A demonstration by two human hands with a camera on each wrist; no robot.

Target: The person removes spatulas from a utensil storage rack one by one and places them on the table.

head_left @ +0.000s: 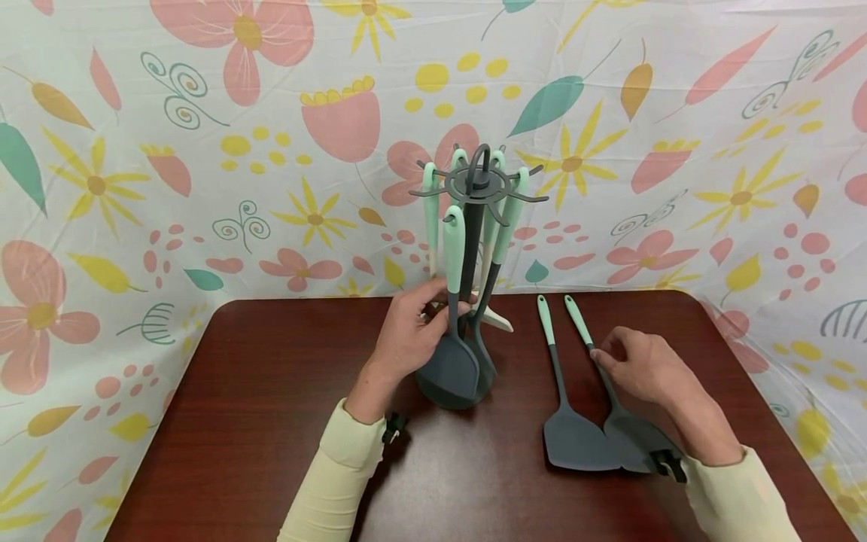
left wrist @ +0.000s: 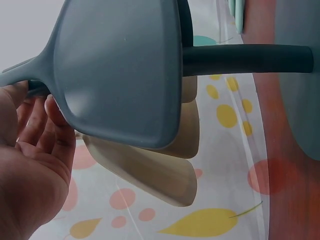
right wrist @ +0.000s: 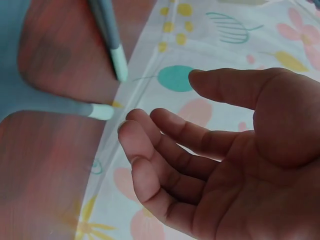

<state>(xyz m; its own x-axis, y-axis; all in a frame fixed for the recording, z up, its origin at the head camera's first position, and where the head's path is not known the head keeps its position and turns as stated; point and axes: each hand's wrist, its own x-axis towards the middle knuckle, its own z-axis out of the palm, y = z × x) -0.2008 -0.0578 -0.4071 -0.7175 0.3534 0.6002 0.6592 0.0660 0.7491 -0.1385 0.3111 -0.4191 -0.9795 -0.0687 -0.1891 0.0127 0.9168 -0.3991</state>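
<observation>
A dark grey utensil stand [head_left: 481, 184] holds several kitchen tools with mint-green handles by hooks around its top. At its front hangs a grey spatula [head_left: 450, 369]; my left hand [head_left: 413, 331] pinches its shaft between thumb and fingers. In the left wrist view the broad spatula blade [left wrist: 117, 70] hides part of the stand's pole [left wrist: 245, 59]. Two grey turners lie side by side on the table: the left turner [head_left: 579, 440] and the right turner [head_left: 633, 433]. Over the right one hovers my right hand [head_left: 646, 369], fingers loosely bent, holding nothing in the right wrist view.
The stand and turners are on a dark red-brown wooden table [head_left: 271, 421]. Behind it hangs a white cloth [head_left: 271, 203] printed with flowers and leaves, close to the table's back edge. Beige tool heads [left wrist: 145, 167] hang behind the spatula.
</observation>
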